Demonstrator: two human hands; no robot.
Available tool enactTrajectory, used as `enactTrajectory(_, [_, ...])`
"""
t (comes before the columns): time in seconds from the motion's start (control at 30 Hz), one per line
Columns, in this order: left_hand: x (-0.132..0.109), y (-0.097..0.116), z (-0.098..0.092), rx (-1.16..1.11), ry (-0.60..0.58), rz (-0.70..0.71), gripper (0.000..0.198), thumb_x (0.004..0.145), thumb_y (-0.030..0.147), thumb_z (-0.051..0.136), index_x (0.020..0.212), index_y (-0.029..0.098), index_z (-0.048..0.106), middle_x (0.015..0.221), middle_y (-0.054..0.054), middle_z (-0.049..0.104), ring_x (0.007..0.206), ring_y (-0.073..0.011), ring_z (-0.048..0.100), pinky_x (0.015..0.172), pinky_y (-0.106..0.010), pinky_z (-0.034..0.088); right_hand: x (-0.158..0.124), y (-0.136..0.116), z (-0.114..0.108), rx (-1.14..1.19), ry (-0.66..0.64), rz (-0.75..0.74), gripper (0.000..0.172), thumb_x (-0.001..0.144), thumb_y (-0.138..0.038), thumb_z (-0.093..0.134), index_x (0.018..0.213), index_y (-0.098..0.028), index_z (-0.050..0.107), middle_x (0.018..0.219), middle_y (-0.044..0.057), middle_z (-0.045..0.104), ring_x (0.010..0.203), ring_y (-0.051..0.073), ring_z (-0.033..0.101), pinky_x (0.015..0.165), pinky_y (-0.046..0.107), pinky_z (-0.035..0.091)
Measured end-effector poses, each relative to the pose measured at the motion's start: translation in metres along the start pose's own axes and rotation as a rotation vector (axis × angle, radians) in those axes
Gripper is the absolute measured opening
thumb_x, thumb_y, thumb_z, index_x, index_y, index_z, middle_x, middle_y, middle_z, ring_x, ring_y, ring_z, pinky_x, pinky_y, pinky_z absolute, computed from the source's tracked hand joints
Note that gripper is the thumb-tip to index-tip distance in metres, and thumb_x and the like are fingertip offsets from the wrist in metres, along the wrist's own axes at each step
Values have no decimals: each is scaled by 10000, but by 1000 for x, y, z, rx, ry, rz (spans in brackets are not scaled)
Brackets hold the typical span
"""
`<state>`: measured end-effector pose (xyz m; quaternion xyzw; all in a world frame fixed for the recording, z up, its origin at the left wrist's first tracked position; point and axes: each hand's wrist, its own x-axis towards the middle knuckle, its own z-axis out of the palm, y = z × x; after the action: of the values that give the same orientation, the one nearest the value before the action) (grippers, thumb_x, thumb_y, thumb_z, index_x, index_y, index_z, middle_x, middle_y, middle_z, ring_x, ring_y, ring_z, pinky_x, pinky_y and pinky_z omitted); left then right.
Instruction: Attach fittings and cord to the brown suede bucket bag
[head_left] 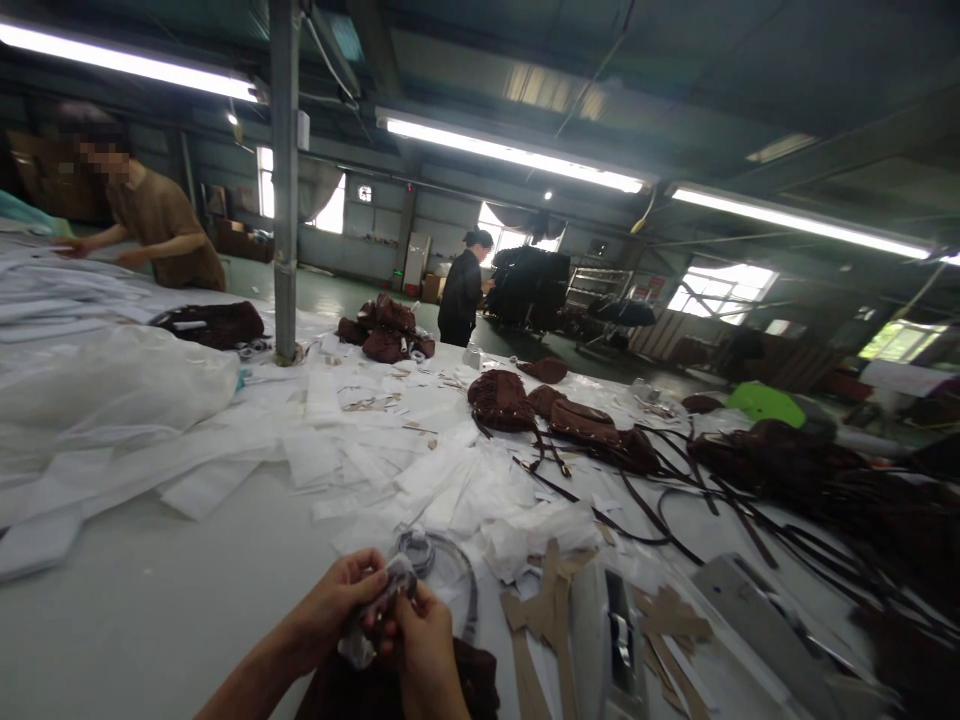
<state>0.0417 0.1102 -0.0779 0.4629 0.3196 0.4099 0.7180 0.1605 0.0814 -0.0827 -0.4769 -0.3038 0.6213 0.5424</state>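
My left hand [341, 600] pinches a crumpled piece of clear plastic wrap [358, 648] between thumb and fingers. Close beside it, my right hand [429, 640] is closed on the same wrapped part, its thumb and fingertips pressed together. Below both hands lies a dark brown bag [476, 672], partly hidden by my forearms and cut off by the lower edge of the view. A curved, plastic-wrapped strap or handle [471, 590] rises from behind my right hand, with a coiled loop [416, 548] at its far end. What the plastic covers is too blurred to make out.
White paper sheets [442, 480] and tan strips [559, 610] litter the table. Grey metal dispensers [609, 640] stand to the right. Brown bags [502, 400] with long straps [637, 530] lie beyond. A post [285, 200] rises at left; two people [461, 290] work farther off.
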Motion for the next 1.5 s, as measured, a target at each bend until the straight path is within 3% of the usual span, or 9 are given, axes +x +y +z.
enactTrajectory(0.1, [-6, -2, 3, -159, -9, -9, 327, 759, 415, 723, 785, 177, 500, 556, 46, 570, 428, -58, 482, 442, -156, 378, 0, 1, -1, 114, 3, 65, 464, 547, -447, 804, 834, -113, 658, 477, -40, 532, 409, 64, 466, 385, 150, 326])
enactTrajectory(0.3, [-5, 0, 8, 75, 67, 36, 383, 718, 487, 744, 796, 168, 546, 611, 54, 563, 434, -56, 506, 416, -146, 369, 2, -3, -6, 233, 31, 126, 433, 474, -337, 871, 778, -94, 683, 433, -58, 487, 375, 48, 417, 361, 148, 329])
enactTrajectory(0.47, [0, -12, 11, 122, 87, -17, 547, 691, 574, 720, 1004, 150, 574, 620, 33, 585, 422, -67, 498, 409, -165, 371, 1, 0, -6, 295, 48, 91, 463, 466, -359, 869, 793, -97, 670, 447, -62, 507, 369, 29, 391, 382, 154, 370])
enactTrajectory(0.67, [-5, -19, 14, 70, 22, -28, 505, 738, 552, 693, 1015, 136, 619, 570, 33, 551, 448, -86, 511, 445, -190, 407, -4, 8, -5, 222, 132, -20, 746, 536, -438, 850, 1133, -164, 496, 493, -64, 590, 369, 90, 487, 384, 190, 390])
enactTrajectory(0.93, [-13, -6, 24, -31, 62, 183, 289, 792, 455, 683, 803, 173, 621, 642, 60, 428, 469, -57, 451, 442, -180, 412, -14, -12, -13, 120, -115, -31, 825, 669, -550, 720, 1273, -98, 385, 682, 38, 693, 517, 181, 637, 451, 257, 475])
enactTrajectory(1.13, [-16, 0, 32, 157, 16, 217, 350, 793, 488, 662, 723, 147, 628, 740, 35, 451, 432, -45, 481, 399, -174, 398, -23, -19, -16, -294, -98, -267, 545, 825, -556, 580, 1178, -145, 513, 592, 0, 644, 424, 156, 560, 414, 259, 456])
enactTrajectory(1.3, [-21, -8, 36, 157, 27, 199, 336, 846, 493, 589, 808, 164, 643, 683, 36, 468, 426, -53, 450, 411, -182, 382, -29, -19, -14, -465, 30, -450, 362, 888, -511, 506, 941, -174, 628, 744, 55, 678, 614, 175, 618, 548, 248, 486])
enactTrajectory(1.4, [-20, -15, 34, 147, 40, 149, 384, 840, 536, 575, 933, 170, 644, 503, 65, 438, 405, -75, 409, 407, -184, 341, -24, -15, -15, -397, 64, -418, 383, 855, -540, 552, 891, -169, 637, 723, 48, 658, 667, 181, 615, 594, 249, 489])
enactTrajectory(1.5, [-18, -16, 27, 157, 85, 146, 402, 811, 540, 614, 938, 160, 648, 493, 57, 473, 422, -83, 417, 416, -188, 332, -19, -12, -16, -227, -17, -243, 504, 791, -620, 593, 992, -159, 621, 699, 44, 659, 613, 187, 625, 526, 260, 486])
